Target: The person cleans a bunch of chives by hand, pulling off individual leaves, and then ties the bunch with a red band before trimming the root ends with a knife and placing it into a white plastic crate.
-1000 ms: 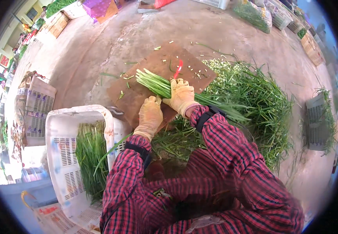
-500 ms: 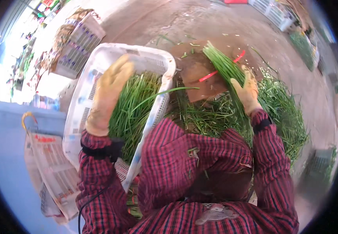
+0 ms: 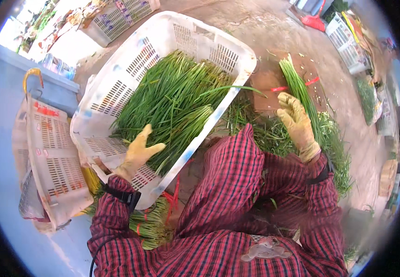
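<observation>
A white plastic crate [image 3: 103,94] stands at my left, holding a thick pile of green chives [image 3: 163,99]. Over its near end, beside the pile's lower edge, my left hand [image 3: 137,152] is open in a pale glove, thumb and fingers apart. My right hand [image 3: 298,123], gloved alike, is open with loosely bent fingers and nothing visible in them. Just to its right a bunch of chives [image 3: 297,83] lies over a red tie strip [image 3: 280,88] on a brown board [image 3: 263,98]. The lower part of that bunch runs behind the hand.
Loose greens [image 3: 274,134] are heaped beyond my knees and to the right. Tied bundles [image 3: 151,231] lie below the crate, near red strips [image 3: 174,198]. At far left another crate [image 3: 56,157] leans by a blue wall [image 3: 6,138]. More crates and a red dustpan [image 3: 314,22] stand farther off.
The view has shifted, and the crate appears larger and higher. My left hand has come down to the crate's near end. The bunch now lies right of my right hand, which is apart from it.
</observation>
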Tool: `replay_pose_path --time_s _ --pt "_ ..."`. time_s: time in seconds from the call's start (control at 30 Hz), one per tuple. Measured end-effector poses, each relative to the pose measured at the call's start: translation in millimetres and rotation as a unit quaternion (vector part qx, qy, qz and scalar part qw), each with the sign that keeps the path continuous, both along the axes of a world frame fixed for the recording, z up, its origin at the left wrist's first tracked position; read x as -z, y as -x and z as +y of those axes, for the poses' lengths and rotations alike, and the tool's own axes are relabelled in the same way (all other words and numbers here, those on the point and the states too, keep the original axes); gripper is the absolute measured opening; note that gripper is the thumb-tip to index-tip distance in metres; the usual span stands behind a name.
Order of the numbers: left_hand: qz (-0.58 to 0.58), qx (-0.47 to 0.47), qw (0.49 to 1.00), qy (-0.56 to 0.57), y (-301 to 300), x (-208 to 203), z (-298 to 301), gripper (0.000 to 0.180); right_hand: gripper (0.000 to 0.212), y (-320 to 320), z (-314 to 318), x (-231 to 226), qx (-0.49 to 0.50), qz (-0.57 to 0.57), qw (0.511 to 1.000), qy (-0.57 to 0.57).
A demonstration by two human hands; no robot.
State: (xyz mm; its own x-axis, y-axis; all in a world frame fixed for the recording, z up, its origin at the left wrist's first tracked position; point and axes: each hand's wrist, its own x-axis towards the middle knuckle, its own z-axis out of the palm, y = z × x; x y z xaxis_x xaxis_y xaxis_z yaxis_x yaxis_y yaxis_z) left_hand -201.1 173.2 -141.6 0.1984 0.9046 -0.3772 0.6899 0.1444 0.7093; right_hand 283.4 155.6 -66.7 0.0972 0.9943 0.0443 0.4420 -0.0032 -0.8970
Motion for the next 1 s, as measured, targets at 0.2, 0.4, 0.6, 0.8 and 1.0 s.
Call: replay_pose_path --time_s 0.2,0.4,0.6,0.8,1.0 --pt "0.078 0.227 0.968 -0.073 -85 36 60 0.109 0.042 11 -12 5 0.008 -0.009 1.000 0.019" --pt "0.145 0.265 0.953 -0.032 -134 96 98 0.116 0.039 -6 -21 10 0.050 0.000 0.998 0.043" --pt "0.118 0.214 0.970 0.008 -143 120 102 0.098 0.036 -13 -22 10 0.039 -0.051 0.997 0.041" --pt "-0.103 0.122 0.985 0.063 -111 115 82 0.084 0.033 -21 -23 4 0.061 -0.026 0.996 0.063" --pt "-0.190 0.162 0.936 0.247 -77 106 72 0.087 0.027 -29 -24 1 0.043 -0.045 0.995 0.081"
